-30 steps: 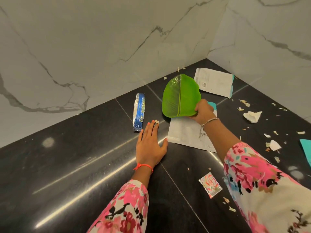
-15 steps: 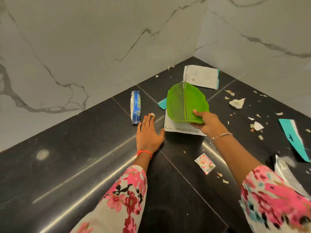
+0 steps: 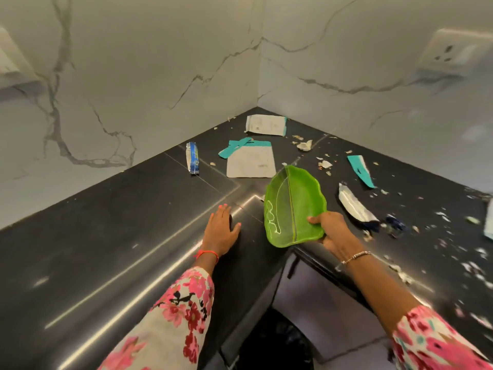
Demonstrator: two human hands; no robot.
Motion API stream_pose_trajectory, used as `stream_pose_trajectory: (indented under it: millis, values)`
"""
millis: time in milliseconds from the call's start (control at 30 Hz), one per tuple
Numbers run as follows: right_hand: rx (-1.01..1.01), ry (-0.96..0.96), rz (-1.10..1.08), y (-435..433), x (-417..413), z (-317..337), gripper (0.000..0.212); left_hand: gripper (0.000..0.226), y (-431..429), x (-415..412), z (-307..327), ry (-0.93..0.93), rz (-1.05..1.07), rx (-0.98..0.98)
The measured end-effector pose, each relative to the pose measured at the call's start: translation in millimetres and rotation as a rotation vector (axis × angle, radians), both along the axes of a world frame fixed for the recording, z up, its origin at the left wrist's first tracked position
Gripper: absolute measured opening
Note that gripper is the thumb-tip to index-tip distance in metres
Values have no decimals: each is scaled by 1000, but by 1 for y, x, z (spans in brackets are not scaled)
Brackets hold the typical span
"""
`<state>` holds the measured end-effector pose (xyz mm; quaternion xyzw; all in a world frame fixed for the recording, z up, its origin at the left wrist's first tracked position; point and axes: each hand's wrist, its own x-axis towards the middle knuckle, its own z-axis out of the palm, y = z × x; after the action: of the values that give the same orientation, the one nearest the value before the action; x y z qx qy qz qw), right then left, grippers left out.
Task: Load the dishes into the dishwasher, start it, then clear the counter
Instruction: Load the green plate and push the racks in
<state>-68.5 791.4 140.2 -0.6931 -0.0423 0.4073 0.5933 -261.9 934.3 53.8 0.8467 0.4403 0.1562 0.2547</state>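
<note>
Hands apart: right hand [image 3: 332,233] grips green leaf plate [image 3: 290,204], left hand [image 3: 220,230] flat on counter [image 3: 106,236].

White marble-look wall panels [image 3: 133,76], streaked with grey veins, meeting in a vertical corner seam behind the black polished bench [image 3: 80,249]. High on the right-hand panel, a white plastic wall socket [image 3: 450,53], blurred, with dark pin holes. At the far left edge, cut off by the frame, a white boxy wall fitting [image 3: 10,57], kind unclear. Below the bench's inner corner, pale grey panel fronts [image 3: 320,311], a short dark handle [image 3: 292,265] near the top of one. Low between them, a dark shadowed recess [image 3: 274,343], contents too dim to make out.
</note>
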Motion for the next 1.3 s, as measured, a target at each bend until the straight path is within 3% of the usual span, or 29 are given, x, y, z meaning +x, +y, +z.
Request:
stream_pose_trajectory:
  millis: [267,400,567,867,1033,1300]
  values:
    - [-16,-81,14,-190,-58,-6,29,60,-190,-57,-14,21,-61,113]
    - [-78,-104,21,-292,-97,-20,17,62,-294,-86,-24,114,-145,80]
    - [-116,-101,-24,-400,-156,-54,35,61,-402,-124,-43,139,-244,45]
    - [-316,-246,-176,-584,-283,-112,24,62,-574,-228,-92,203,-398,-10]
    - [-365,-178,-253,-683,-334,-126,27,60,-665,-274,-97,252,-509,-35]
    - [-476,-212,-344,-814,-362,-139,24,59,-758,-279,-103,303,-681,-25]
